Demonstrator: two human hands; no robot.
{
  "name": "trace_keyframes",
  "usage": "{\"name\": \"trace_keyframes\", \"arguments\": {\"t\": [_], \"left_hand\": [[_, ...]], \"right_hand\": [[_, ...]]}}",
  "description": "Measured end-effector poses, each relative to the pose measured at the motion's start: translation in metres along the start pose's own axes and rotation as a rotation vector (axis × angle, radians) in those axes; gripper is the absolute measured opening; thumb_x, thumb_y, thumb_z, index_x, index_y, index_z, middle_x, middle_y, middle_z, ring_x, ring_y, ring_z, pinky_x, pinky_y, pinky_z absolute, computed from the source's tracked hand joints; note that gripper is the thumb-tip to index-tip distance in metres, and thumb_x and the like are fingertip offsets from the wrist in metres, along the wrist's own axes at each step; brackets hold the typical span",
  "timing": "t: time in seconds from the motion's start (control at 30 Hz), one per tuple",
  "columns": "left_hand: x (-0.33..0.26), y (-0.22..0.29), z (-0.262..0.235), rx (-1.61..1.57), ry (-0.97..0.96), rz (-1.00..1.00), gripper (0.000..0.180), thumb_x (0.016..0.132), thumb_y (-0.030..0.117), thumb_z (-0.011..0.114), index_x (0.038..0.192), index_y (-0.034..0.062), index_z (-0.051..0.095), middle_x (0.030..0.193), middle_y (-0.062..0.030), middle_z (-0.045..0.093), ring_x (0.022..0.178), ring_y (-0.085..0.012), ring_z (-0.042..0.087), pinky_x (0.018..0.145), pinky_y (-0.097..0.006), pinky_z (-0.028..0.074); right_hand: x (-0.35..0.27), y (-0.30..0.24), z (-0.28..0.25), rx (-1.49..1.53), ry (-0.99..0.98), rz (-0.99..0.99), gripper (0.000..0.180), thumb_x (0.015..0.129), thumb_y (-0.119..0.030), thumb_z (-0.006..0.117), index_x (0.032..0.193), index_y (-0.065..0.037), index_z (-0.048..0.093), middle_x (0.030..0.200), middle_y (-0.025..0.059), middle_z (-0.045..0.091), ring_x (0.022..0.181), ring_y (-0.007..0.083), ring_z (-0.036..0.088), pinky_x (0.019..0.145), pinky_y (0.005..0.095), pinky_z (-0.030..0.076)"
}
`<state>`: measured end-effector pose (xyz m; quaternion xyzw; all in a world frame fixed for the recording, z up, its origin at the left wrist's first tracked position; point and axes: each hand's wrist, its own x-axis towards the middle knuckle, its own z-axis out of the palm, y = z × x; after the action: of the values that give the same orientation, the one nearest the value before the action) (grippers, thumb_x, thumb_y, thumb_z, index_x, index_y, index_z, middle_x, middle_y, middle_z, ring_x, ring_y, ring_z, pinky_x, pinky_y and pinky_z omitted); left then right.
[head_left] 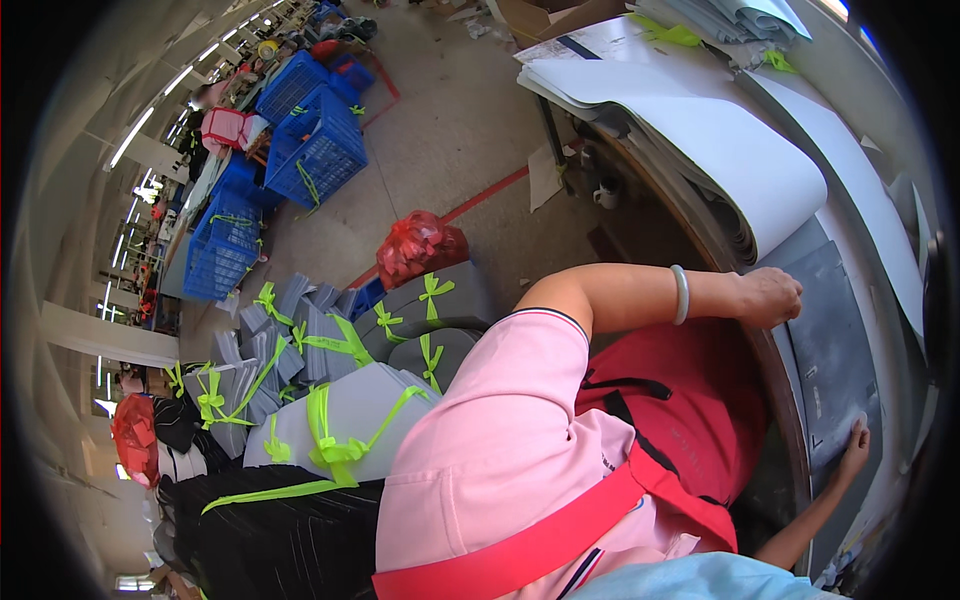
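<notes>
Two hands on a grey sheet at the table edge

At 9 o'clock lie stacked grey cut fabric bundles tied with neon-green ribbon (330, 400), with blue plastic lattice crates (315, 140) at 11 o'clock. The left hand (770, 297), at 3 o'clock, rests knuckles up on the top edge of the dark grey flat sheet (835, 340), fingers bent; I cannot tell whether they pinch it. The right hand (855, 440), at 4 o'clock, lies on the sheet's lower end, fingers spread and released. The sheet lies on the curved worktable (890, 200), under the overhanging white paper layers (740, 160) at 2 o'clock.
</notes>
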<state>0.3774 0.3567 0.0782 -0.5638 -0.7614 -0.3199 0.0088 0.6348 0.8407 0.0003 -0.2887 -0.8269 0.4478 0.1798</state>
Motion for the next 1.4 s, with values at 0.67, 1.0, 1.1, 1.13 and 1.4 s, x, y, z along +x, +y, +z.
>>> {"name": "trace_keyframes", "arguments": {"t": [0.67, 1.0, 1.1, 1.13, 1.4], "left_hand": [[-0.02, -0.008, -0.033, 0.055, 0.049, 0.001, 0.015, 0.096, 0.014, 0.066, 0.104, 0.0059, 0.075, 0.104, -0.0137, 0.07, 0.096, -0.0343, 0.069, 0.085, -0.041, 0.055], [-0.011, -0.02, -0.008, 0.117, -0.045, 0.063, 0.025, 0.092, 0.018, 0.072, 0.113, 0.0046, 0.073, 0.112, -0.011, 0.069, 0.109, -0.032, 0.063, 0.096, -0.041, 0.051], [0.001, -0.025, -0.005, 0.152, -0.108, 0.079, 0.025, 0.092, 0.02, 0.073, 0.112, 0.0045, 0.073, 0.111, -0.0116, 0.069, 0.108, -0.0319, 0.063, 0.095, -0.04, 0.051], [0.004, -0.026, -0.005, 0.145, -0.121, 0.1, 0.024, 0.092, 0.022, 0.073, 0.108, 0.0038, 0.074, 0.105, -0.0118, 0.069, 0.104, -0.0313, 0.063, 0.091, -0.041, 0.052], [0.004, -0.012, -0.01, 0.095, -0.289, -0.035, 0.02, 0.092, 0.022, 0.073, 0.099, 0.0035, 0.072, 0.09, -0.0102, 0.068, 0.091, -0.029, 0.064, 0.083, -0.04, 0.052]], "right_hand": [[-0.031, -0.066, 0.043, -0.026, 0.069, 0.04, 0.037, 0.097, -0.04, 0.071, 0.109, -0.005, 0.074, 0.091, -0.0047, 0.063, 0.086, 0.0063, 0.052, 0.079, 0.0224, 0.04], [-0.055, -0.085, 0.049, -0.109, 0.151, 0.066, 0.026, 0.095, -0.029, 0.072, 0.087, -0.005, 0.071, 0.077, -0.0033, 0.061, 0.073, 0.0093, 0.052, 0.065, 0.0283, 0.042], [-0.042, -0.091, 0.047, -0.023, 0.092, 0.093, 0.028, 0.095, -0.03, 0.072, 0.086, -0.003, 0.07, 0.076, -0.0025, 0.061, 0.073, 0.0089, 0.052, 0.064, 0.0287, 0.042], [-0.041, -0.089, 0.048, -0.074, 0.127, 0.043, 0.029, 0.095, -0.029, 0.072, 0.085, -0.003, 0.069, 0.076, -0.0027, 0.061, 0.071, 0.0087, 0.051, 0.063, 0.0288, 0.041], [-0.048, -0.106, 0.049, -0.077, 0.05, 0.074, 0.027, 0.095, -0.028, 0.072, 0.082, -0.005, 0.068, 0.071, -0.0047, 0.056, 0.067, 0.0077, 0.048, 0.06, 0.0286, 0.04]]}}
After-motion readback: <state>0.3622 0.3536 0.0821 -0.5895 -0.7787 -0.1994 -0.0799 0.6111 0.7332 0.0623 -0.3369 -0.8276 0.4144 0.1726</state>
